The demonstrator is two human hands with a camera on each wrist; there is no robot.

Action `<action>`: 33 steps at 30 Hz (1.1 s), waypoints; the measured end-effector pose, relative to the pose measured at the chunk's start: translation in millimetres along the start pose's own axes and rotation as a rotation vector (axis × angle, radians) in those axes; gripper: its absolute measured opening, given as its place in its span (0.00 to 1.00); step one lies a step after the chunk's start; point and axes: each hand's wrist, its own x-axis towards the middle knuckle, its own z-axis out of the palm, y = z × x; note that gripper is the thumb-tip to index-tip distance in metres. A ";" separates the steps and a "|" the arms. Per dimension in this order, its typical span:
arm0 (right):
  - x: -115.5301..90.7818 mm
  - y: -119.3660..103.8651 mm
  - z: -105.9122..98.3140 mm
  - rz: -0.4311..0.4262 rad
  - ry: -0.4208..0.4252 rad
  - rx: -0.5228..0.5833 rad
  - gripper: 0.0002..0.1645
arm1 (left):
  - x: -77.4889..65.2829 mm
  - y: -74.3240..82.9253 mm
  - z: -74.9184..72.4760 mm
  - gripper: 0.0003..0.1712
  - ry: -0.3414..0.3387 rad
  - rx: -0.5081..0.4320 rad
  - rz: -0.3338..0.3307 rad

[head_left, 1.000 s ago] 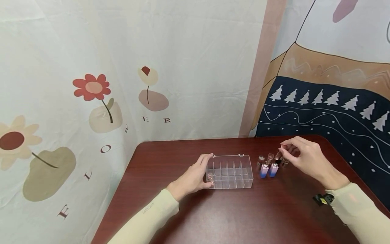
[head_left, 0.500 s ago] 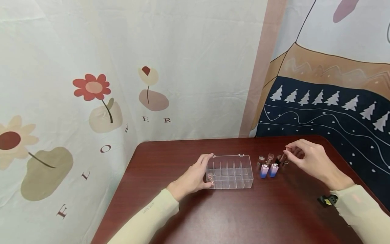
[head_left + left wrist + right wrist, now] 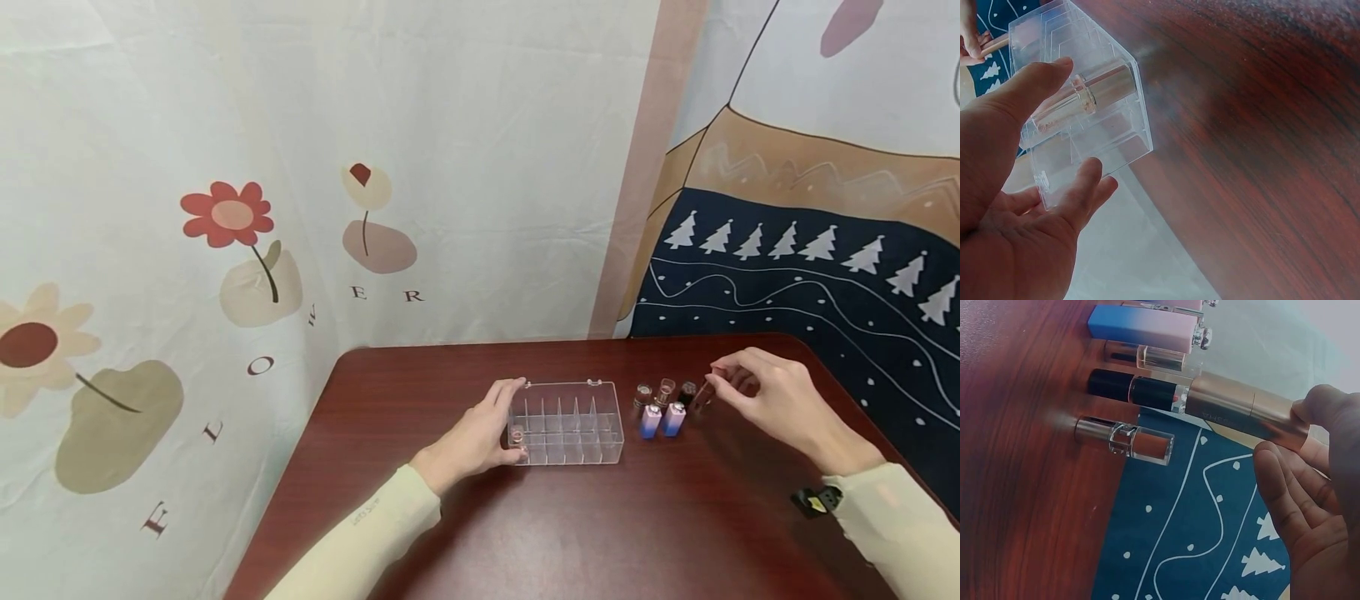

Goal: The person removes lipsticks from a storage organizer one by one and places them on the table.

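My left hand (image 3: 477, 429) grips the left end of a clear compartment box (image 3: 573, 452), its thumb at the front and its fingers at the back corner. One lipstick (image 3: 1104, 90) with a clear cap stands in the end compartment, partly behind the thumb in the left wrist view. My right hand (image 3: 772, 398) pinches the upper end of a rose-gold lipstick tube (image 3: 1241, 412) between thumb and fingers. Close to that tube stand a black lipstick (image 3: 1141, 389) and a lipstick with a clear cap and orange-brown colour (image 3: 1125, 439).
Two blue-to-pink lipsticks (image 3: 673, 419) stand in front of the other tubes, right of the box. Behind them are more clear-capped lipsticks (image 3: 642, 396). Everything rests on a dark red wooden table (image 3: 420, 375), with patterned cloths (image 3: 487, 167) hanging behind it.
My right hand has moved right and slightly toward me with the rose-gold tube, away from the black lipstick, which now shows more. The left hand and box have stayed put.
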 end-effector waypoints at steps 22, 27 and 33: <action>-23.9 -0.5 20.9 0.039 -0.148 0.040 0.20 | -0.3 2.0 -0.8 0.68 -0.012 0.001 -0.026; -26.4 -0.3 25.8 0.028 -0.140 0.050 0.20 | -0.1 1.7 -1.0 0.68 0.001 0.003 -0.001; -28.8 -0.7 27.7 0.042 -0.150 0.061 0.19 | -0.5 1.8 -2.2 0.67 0.009 -0.003 0.020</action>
